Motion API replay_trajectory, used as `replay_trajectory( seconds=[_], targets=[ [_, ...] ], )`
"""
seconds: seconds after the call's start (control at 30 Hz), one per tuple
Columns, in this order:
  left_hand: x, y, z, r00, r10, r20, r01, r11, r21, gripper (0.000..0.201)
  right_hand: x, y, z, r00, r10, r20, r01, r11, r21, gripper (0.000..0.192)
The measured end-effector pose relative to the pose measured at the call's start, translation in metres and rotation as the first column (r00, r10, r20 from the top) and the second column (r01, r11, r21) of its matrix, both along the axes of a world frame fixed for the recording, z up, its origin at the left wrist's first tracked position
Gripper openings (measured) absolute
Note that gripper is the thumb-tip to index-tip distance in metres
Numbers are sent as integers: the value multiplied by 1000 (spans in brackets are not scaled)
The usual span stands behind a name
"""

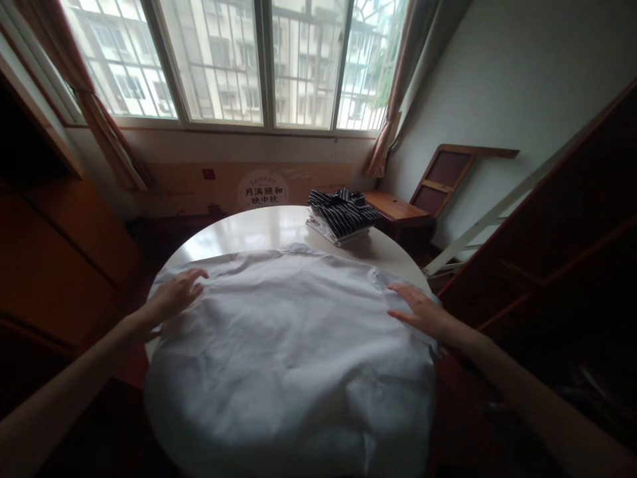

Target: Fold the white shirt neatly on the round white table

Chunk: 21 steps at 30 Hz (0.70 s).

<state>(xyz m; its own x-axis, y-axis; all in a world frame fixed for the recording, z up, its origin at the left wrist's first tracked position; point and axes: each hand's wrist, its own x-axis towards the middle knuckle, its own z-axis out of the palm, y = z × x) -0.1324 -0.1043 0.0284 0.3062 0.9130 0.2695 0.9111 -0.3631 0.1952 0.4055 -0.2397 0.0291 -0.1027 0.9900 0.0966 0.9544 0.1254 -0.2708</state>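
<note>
Both hands lie flat and open, fingers spread, gripping nothing: the left hand (175,293) presses the left edge of a white shirt (293,345), and the right hand (423,312) rests palm-down on its right edge. The shirt is spread back-up over the round white counter (249,229) and fills the centre and lower part of the frame, its collar toward the window.

The cloth covers nearly the whole near half of the counter, and its lower edge appears to hang over the rim toward the bottom of the frame. With only flat palms holding it, the hanging weight could probably drag the shirt off the smooth, glossy top if either hand lifts. Wrinkles show across the middle; pressing outward unevenly could set creases or skew the shirt.

At the far side of the counter, upper centre-right, sits a stack of folded clothes (341,216) with a dark striped shirt on top, apart from the white shirt but near its collar; pushing the cloth forward could nudge it. A wooden chair (438,186) stands beyond at the right, dark wooden furniture flanks both sides, and a barred window (239,60) fills the top.
</note>
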Motion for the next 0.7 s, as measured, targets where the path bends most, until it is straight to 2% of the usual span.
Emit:
replay_trajectory(
  seconds=[0.03,0.1,0.2,0.3,0.4,0.7],
  targets=[
    [14,2,-5,998,-61,0,61,998,-19,43,-11,7,-14,999,-18,36,16,999,43,59],
    [40,6,-16,995,-99,-19,98,993,-62,47,-31,18,-38,986,-114,119,104,991,85,54],
    [63,13,-29,995,-88,-35,84,991,-107,48,-47,30,-53,956,-211,203,187,974,128,50],
    [66,20,-38,996,-62,-66,51,986,-158,51,-50,42,-49,955,-195,225,185,981,66,50],
    [57,25,-43,988,-17,-156,-15,979,-205,54,-54,57,-40,963,-160,216,163,987,3,53],
    [27,39,-51,974,66,-215,-106,978,-180,57,-74,99,-34,981,-102,162,116,990,-82,58]
  ],
)
